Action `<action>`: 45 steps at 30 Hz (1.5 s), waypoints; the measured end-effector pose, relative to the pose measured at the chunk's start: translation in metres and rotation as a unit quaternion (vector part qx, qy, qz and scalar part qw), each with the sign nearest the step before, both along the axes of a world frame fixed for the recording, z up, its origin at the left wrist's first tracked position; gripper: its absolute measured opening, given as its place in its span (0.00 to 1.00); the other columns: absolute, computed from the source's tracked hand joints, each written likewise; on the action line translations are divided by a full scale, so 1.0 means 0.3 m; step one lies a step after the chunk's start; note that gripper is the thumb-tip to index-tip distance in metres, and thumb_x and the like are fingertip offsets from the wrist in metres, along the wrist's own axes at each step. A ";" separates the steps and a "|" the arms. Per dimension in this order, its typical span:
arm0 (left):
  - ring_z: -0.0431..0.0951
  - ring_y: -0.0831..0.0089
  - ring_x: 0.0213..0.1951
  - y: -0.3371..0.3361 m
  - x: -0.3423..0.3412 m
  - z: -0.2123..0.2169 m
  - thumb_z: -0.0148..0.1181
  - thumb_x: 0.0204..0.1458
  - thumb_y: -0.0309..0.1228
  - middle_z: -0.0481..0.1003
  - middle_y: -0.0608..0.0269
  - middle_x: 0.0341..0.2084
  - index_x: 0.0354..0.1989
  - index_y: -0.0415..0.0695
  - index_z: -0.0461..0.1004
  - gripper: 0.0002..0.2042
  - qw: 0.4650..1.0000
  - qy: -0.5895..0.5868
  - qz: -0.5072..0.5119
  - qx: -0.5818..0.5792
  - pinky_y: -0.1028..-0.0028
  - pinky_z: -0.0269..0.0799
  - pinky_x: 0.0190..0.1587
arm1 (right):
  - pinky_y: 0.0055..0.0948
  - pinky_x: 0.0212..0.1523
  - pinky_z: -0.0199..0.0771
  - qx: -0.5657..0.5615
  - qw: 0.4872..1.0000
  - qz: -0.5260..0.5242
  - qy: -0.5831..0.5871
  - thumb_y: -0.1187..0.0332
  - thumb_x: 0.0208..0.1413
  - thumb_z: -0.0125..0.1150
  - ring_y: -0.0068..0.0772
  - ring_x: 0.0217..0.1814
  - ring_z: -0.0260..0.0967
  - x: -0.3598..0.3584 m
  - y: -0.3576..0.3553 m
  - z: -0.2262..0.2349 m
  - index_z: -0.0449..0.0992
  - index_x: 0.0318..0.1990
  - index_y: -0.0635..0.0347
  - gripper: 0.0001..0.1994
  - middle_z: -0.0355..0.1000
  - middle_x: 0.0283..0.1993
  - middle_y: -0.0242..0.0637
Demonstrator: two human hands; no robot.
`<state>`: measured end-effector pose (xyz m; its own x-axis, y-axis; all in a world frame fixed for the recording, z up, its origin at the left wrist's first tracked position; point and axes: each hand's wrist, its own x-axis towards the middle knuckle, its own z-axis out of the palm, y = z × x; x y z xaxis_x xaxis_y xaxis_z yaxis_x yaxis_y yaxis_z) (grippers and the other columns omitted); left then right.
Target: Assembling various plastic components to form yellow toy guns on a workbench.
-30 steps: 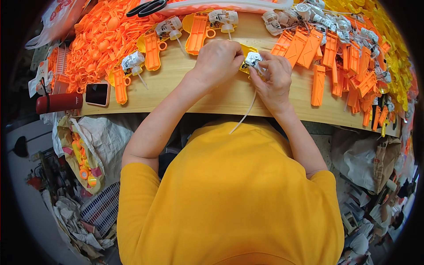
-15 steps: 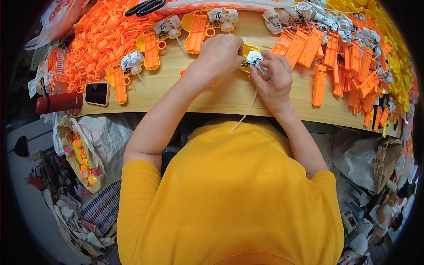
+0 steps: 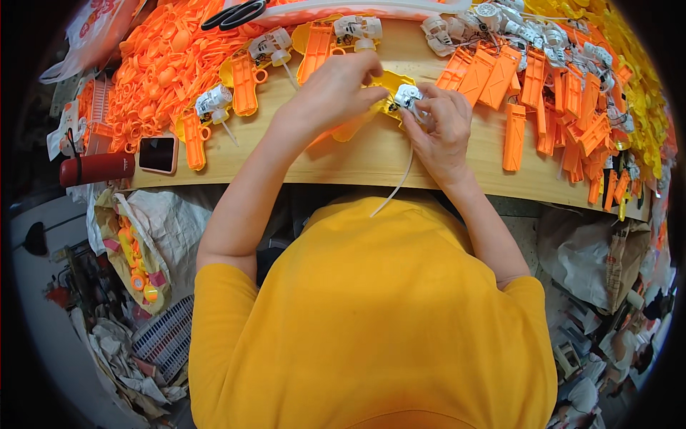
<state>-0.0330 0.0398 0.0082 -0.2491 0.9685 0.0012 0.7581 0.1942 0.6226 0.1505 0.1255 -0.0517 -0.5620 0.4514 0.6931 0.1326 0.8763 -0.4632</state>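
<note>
Yellow toy shell (image 3: 391,91) with a white motor part (image 3: 409,95) sits between both hands above the wooden bench (image 3: 371,154); left hand (image 3: 336,93) and right hand (image 3: 439,129) fingers pinch it closed.

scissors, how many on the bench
1: black-handled scissors at the bench's far edge, beyond the left hand, beside the orange parts pile. More may be buried.

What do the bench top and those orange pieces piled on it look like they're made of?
The bench top looks like pale wood or plywood: matte, tan, faint grain. The orange pieces look like moulded plastic: uniform bright colour, smooth slight sheen, identical shapes.
</note>
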 end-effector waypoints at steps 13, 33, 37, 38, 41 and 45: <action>0.77 0.56 0.39 -0.093 0.011 0.059 0.62 0.46 0.35 0.75 0.47 0.34 0.44 0.38 0.73 0.18 0.999 -0.037 0.014 0.031 0.64 0.72 0.43 | 0.36 0.48 0.63 0.000 1.000 -0.006 0.007 0.75 0.39 0.71 0.40 0.40 0.70 -0.001 -0.006 -0.006 0.70 0.34 0.59 0.16 0.75 0.42 0.42; 0.76 0.65 0.30 -0.030 0.070 -0.047 0.63 0.43 0.32 0.74 0.55 0.27 0.43 0.37 0.77 0.18 0.983 0.099 0.078 0.131 0.70 0.73 0.34 | 0.37 0.48 0.62 0.001 1.000 -0.013 0.011 0.74 0.39 0.71 0.42 0.40 0.69 0.002 -0.008 -0.007 0.69 0.34 0.59 0.16 0.75 0.41 0.42; 0.75 0.68 0.29 -0.037 0.076 -0.074 0.65 0.42 0.31 0.74 0.56 0.27 0.43 0.39 0.77 0.18 0.980 0.067 0.094 0.164 0.72 0.71 0.31 | 0.37 0.48 0.62 0.006 1.000 -0.015 0.007 0.74 0.39 0.71 0.42 0.40 0.69 0.002 -0.012 -0.002 0.70 0.34 0.59 0.15 0.75 0.41 0.42; 0.75 0.68 0.29 -0.038 0.078 -0.086 0.65 0.42 0.31 0.74 0.56 0.27 0.43 0.39 0.77 0.18 0.980 0.067 0.093 0.163 0.72 0.71 0.31 | 0.37 0.48 0.62 0.008 1.000 -0.014 0.007 0.74 0.39 0.71 0.42 0.40 0.69 0.002 -0.012 -0.003 0.70 0.33 0.59 0.15 0.75 0.41 0.42; 0.74 0.69 0.28 -0.029 0.088 -0.106 0.66 0.41 0.29 0.74 0.57 0.26 0.43 0.39 0.77 0.17 0.973 0.038 0.095 0.208 0.73 0.70 0.30 | 0.37 0.48 0.62 0.007 1.000 -0.016 0.004 0.73 0.39 0.71 0.42 0.41 0.69 0.000 -0.006 -0.005 0.70 0.33 0.59 0.15 0.75 0.41 0.42; 0.77 0.59 0.35 -0.030 0.087 -0.082 0.63 0.43 0.31 0.75 0.53 0.32 0.41 0.40 0.78 0.15 0.981 0.006 0.106 0.162 0.66 0.74 0.39 | 0.37 0.48 0.62 0.006 1.000 -0.016 0.005 0.73 0.39 0.71 0.42 0.41 0.69 -0.006 0.002 -0.003 0.70 0.33 0.59 0.15 0.75 0.41 0.41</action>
<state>-0.0068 0.0308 -0.0165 -0.4432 0.8431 0.3045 0.7295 0.1418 0.6691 0.1489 0.1260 -0.0525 -0.5402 0.4614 0.7038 0.1568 0.8769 -0.4544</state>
